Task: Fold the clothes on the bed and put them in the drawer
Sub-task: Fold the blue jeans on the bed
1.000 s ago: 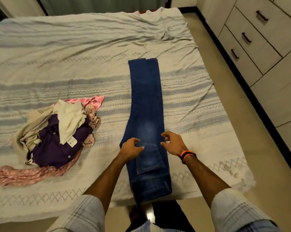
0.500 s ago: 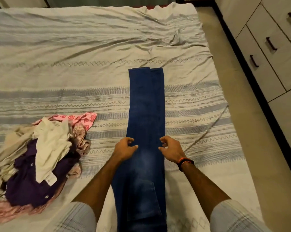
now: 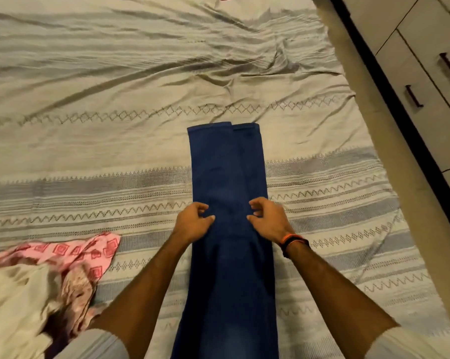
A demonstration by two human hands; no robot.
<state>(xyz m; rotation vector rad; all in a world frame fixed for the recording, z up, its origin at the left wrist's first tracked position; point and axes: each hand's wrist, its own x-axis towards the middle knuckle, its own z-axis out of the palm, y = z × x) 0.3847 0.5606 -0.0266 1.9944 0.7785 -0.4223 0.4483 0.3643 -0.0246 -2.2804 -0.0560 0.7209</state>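
Observation:
Blue jeans (image 3: 227, 172), folded lengthwise with one leg over the other, lie straight on the bed (image 3: 115, 73), hems pointing away from me. My left hand (image 3: 193, 224) is at the left edge of the legs, fingers curled and thumb lying on the denim, pinching the fabric. Opposite it, my right hand (image 3: 268, 221), with an orange and black band at the wrist, pinches the right edge the same way. The waist end runs out of view at the bottom.
A pile of unfolded clothes (image 3: 32, 286) lies at the lower left, with a pink patterned cloth (image 3: 89, 252) and a cream garment on top. Closed drawers with dark handles (image 3: 415, 95) line the right wall, across a strip of floor (image 3: 369, 104).
Both hands have moved along the jeans from the pocket area toward the hems. My view has moved forward over the bed, so the clothes pile has slid to the lower left.

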